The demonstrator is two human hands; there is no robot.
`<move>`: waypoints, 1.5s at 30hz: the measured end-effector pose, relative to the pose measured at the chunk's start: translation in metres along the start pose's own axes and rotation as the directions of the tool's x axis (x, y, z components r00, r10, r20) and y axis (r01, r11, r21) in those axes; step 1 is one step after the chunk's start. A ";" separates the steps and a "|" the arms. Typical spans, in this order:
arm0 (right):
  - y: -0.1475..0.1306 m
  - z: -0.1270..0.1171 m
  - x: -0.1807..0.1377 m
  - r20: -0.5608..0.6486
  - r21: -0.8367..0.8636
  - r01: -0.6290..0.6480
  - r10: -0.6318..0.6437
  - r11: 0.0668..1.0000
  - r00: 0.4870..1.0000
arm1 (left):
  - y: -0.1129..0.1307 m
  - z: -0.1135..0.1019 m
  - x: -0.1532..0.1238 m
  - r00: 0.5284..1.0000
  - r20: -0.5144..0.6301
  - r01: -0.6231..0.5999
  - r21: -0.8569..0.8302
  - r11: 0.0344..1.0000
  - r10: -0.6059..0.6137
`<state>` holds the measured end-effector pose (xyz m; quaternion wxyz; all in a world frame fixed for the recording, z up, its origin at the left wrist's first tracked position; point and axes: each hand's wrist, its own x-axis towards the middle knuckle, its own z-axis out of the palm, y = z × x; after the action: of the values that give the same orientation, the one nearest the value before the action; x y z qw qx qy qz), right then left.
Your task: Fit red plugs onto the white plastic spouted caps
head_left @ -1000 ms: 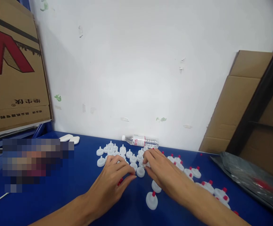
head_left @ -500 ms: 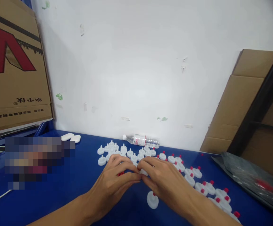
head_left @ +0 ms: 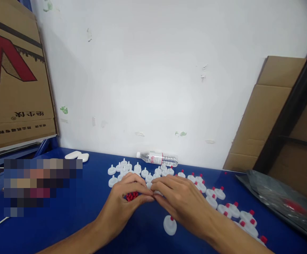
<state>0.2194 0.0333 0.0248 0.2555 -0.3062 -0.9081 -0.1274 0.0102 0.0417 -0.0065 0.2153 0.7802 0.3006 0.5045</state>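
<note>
Moved since one second earlier: the right hand, leftward and away from the white pieces, in to the fingertips of the left hand. From the far left: a brown cardboard box with a red printed shape; below, a pixelated patch on a blue desk, contents impossible to tell; just behind, two smooth white rounded objects. Next, the left hand, curled around several small red plastic caps in the palm, thumb and fingertips close together. Behind it, a cluster of white round plastic pieces with narrow spouts; near the wall, a clear plastic bottle on its side. Then the right hand, fingers bent and narrow, with a bit of white beneath; grip impossible to tell. Farther right, rows of white round plastic pieces with red tips, then a grey plastic bag.
</note>
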 end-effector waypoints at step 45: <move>0.012 0.001 -0.003 -0.088 -0.168 0.014 -0.029 0.986 0.996 | -0.001 -0.006 -0.003 0.955 0.296 -0.168 0.575 0.800 -0.012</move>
<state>0.2287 0.0420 0.0228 0.2682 -0.3107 -0.8851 -0.2193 0.0039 0.0408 -0.0071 -0.0202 0.8842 0.3765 0.2758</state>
